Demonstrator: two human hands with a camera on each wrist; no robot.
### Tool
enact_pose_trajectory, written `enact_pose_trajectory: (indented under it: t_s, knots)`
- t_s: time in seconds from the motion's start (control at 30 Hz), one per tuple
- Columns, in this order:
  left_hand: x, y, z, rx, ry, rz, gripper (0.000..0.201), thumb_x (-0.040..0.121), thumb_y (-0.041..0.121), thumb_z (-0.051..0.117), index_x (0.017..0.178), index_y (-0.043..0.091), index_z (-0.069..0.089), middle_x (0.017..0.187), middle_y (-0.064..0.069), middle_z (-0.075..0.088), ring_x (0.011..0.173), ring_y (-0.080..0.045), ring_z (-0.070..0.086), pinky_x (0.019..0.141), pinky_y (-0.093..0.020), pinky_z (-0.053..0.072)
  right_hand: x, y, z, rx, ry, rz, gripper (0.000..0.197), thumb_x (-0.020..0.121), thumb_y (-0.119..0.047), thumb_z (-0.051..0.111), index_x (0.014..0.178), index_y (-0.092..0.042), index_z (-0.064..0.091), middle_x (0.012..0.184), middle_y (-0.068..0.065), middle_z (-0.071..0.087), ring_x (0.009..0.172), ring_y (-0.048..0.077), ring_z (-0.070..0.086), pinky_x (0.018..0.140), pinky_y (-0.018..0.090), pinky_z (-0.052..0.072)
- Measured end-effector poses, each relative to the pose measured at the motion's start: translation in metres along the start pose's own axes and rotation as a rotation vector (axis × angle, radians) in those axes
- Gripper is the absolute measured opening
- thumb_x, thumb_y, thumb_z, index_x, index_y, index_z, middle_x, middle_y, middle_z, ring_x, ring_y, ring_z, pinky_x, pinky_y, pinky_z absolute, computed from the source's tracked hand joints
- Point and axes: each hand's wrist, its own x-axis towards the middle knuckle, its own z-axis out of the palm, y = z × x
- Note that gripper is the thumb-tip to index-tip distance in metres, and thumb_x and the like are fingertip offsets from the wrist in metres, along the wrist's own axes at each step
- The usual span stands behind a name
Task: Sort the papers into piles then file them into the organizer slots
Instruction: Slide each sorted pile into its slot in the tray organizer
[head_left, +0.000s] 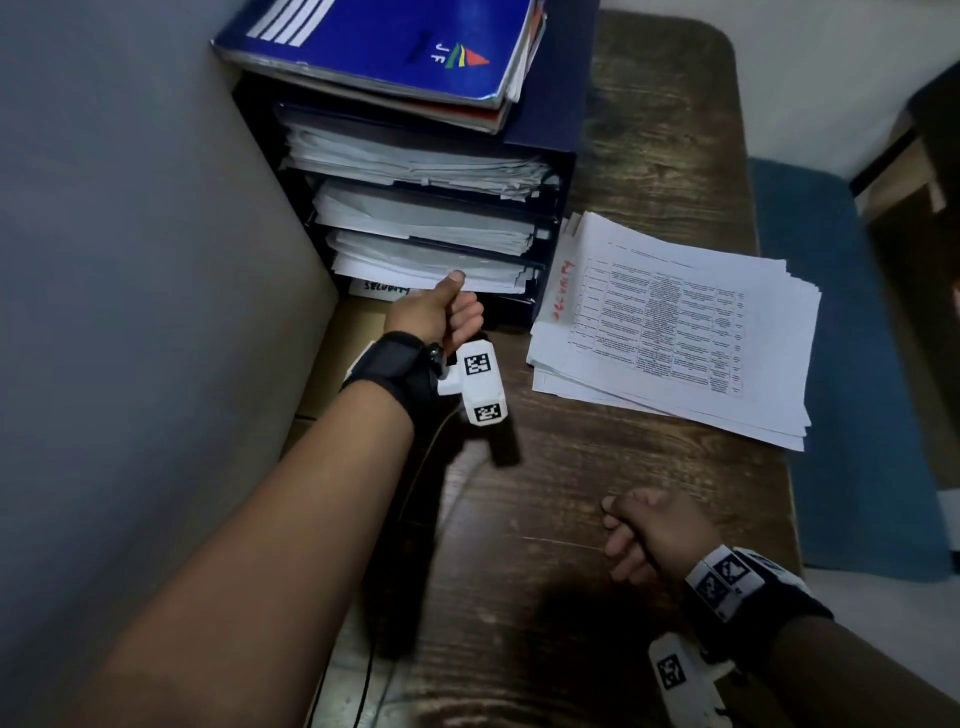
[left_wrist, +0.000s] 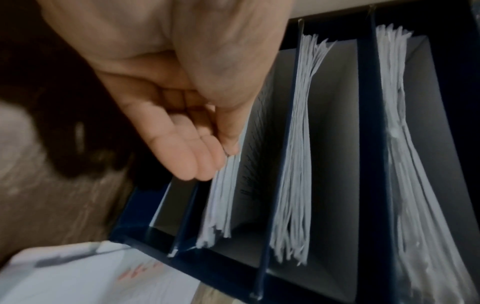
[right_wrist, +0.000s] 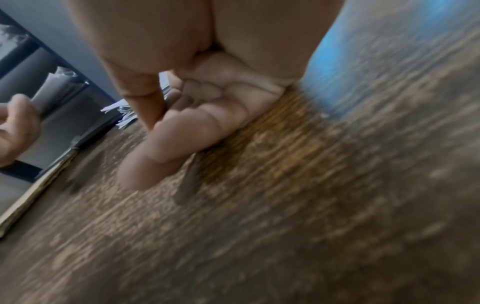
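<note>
Filing looks well along: the navy organizer (head_left: 545, 171) holds paper in its slots, the left hand (head_left: 441, 317) pinches the lowest slot's sheaf (left_wrist: 223, 197), the right hand (head_left: 641, 535) rests loosely curled, holding nothing, on the worktop (head_left: 571, 467), while one pile of printed sheets (head_left: 675, 332) right of the organizer remains unfiled.

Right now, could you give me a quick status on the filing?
Left hand pinching papers in organizer slot. Right hand idle. Stack unfiled.

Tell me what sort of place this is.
Probably an office or study corner: a dark blue paper organizer with filled slots, notebooks stacked on top, and printed papers on a wooden desk.
</note>
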Motion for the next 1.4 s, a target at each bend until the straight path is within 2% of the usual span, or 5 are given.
enact_pose_trajectory:
  t_s: [0.37,0.53,0.7,0.97,1.4]
  knots:
    - [-0.008,-0.069,0.013,0.428,0.061,0.037,0.041,0.060,0.052,0.079,0.082,0.021,0.064,0.089,-0.004,0.071,0.096,-0.025,0.068,0.092,-0.038,0.055,-0.004,-0.002,-0.001,0.018,-0.020,-0.009,0.027,0.095,-0.024,0.058,0.082,-0.001,0.061,0.063,0.018,0.066,0.048,0.033,0.065,0.046,0.026,0.046]
    - [-0.011,-0.082,0.048,0.747,-0.018,0.110,0.021,0.078,0.034,0.073,0.079,0.014,0.067,0.085,-0.010,0.074,0.078,-0.025,0.072,0.074,-0.032,0.056,-0.003,0.000,-0.001,0.015,0.001,-0.011,0.026,0.094,-0.024,0.059,0.083,0.000,0.061,0.062,0.018,0.066,0.048,0.033,0.065,0.044,0.024,0.045]
    - [-0.006,-0.082,0.065,0.944,0.116,0.119,0.066,0.079,0.046,0.071,0.125,0.002,0.053,0.125,-0.013,0.062,0.113,-0.032,0.061,0.091,-0.033,0.051,-0.001,0.002,0.001,0.021,-0.001,-0.019,0.024,0.094,-0.021,0.058,0.081,-0.001,0.061,0.062,0.019,0.066,0.047,0.033,0.065,0.042,0.023,0.044]
    - [-0.010,-0.102,0.098,1.348,0.299,0.045,0.079,0.080,0.049,0.074,0.137,0.008,0.038,0.144,-0.013,0.034,0.134,-0.031,0.032,0.108,-0.045,0.031,-0.002,0.003,0.001,0.060,-0.021,-0.027,0.025,0.095,-0.020,0.055,0.082,0.000,0.059,0.062,0.019,0.064,0.044,0.030,0.064,0.040,0.022,0.043]
    - [-0.008,-0.089,0.109,1.152,0.184,0.062,0.052,0.090,0.011,0.066,0.132,-0.003,0.038,0.133,-0.019,0.056,0.120,-0.034,0.057,0.092,-0.037,0.048,0.000,0.006,0.001,0.072,-0.022,-0.054,0.020,0.092,-0.017,0.055,0.084,0.000,0.060,0.062,0.019,0.065,0.047,0.030,0.065,0.041,0.023,0.045]
